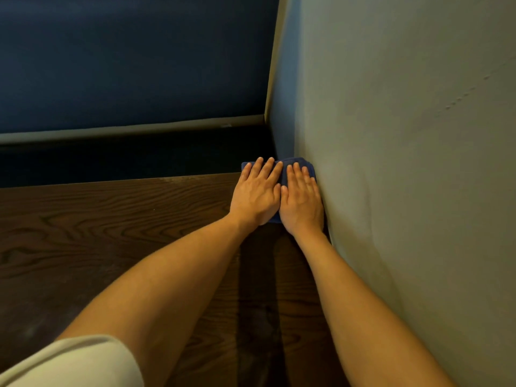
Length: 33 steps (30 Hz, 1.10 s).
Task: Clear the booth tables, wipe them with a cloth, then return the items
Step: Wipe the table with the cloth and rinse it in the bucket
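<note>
**Operator:** Both grips are flat from where I watch: my left hand and right hand lie side by side, fingers straight and spread, palms pressing down on the dark blue cloth.

**Second:** Holding it, or only pressing?

**Operator:** Only pressing. No finger curls round the fabric. The thumbs meet in the middle, touching or very nearly.

**Second:** Where does the cloth sit?

**Operator:** At the far right corner of the wooden desk, right against the grey wall. My hands cover most of it; a strip shows past the fingertips and a bit between the wrists. Its far edge seems to reach the desk's rim, though the shadow there is too deep for me to be sure.

**Second:** What lies beyond the desk?

**Operator:** A dark blue booth backrest with a pale trim band along its lower edge, and a black gap between that and the desk.

**Second:** Anything closer to you?

**Operator:** Both forearms are bare. A light short sleeve shows at the lower left.
</note>
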Each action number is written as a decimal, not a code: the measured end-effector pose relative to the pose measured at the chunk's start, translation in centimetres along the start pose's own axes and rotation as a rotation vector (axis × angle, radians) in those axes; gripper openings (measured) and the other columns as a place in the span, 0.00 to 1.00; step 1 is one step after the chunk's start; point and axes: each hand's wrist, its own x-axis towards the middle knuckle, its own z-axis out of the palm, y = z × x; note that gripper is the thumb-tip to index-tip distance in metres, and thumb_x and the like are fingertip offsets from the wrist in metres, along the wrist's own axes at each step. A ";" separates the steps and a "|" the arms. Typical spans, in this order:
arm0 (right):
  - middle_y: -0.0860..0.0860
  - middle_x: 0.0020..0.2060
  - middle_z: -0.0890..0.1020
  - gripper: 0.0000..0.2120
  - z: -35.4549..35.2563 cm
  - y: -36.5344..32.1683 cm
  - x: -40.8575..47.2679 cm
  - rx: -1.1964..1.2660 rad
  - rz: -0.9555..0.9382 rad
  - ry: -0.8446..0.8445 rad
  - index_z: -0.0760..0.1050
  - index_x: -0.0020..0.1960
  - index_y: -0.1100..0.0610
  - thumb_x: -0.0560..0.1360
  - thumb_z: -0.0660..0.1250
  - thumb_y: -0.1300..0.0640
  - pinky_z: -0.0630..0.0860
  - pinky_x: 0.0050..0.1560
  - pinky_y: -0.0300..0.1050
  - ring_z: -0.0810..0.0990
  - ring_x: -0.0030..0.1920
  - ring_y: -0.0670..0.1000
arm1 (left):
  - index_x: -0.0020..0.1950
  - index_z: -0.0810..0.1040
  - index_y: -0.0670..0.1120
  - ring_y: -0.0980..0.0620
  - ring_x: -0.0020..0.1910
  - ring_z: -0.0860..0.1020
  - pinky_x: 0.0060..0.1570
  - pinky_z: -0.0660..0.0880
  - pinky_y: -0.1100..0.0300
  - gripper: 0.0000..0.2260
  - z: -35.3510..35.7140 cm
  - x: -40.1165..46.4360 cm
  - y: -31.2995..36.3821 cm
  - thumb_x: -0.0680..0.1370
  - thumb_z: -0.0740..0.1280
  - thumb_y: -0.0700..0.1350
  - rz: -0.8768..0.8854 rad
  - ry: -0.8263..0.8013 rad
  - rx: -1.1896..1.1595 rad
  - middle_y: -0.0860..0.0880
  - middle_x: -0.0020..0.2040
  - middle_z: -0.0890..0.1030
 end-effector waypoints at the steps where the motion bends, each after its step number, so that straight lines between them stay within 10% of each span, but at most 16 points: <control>1: 0.53 0.81 0.51 0.26 -0.1 0.0 -0.3 -0.013 -0.001 -0.010 0.47 0.81 0.57 0.86 0.46 0.50 0.42 0.79 0.47 0.46 0.81 0.51 | 0.83 0.47 0.50 0.47 0.82 0.44 0.79 0.39 0.49 0.26 -0.1 -0.3 0.2 0.86 0.45 0.56 0.002 -0.001 -0.003 0.48 0.83 0.48; 33: 0.50 0.80 0.48 0.30 0.3 -1.0 -30.0 0.042 0.166 -0.079 0.42 0.79 0.53 0.79 0.33 0.42 0.43 0.78 0.47 0.44 0.79 0.48 | 0.82 0.41 0.53 0.51 0.80 0.35 0.78 0.35 0.51 0.26 3.6 -24.5 5.7 0.86 0.45 0.56 0.263 -0.177 0.025 0.52 0.82 0.41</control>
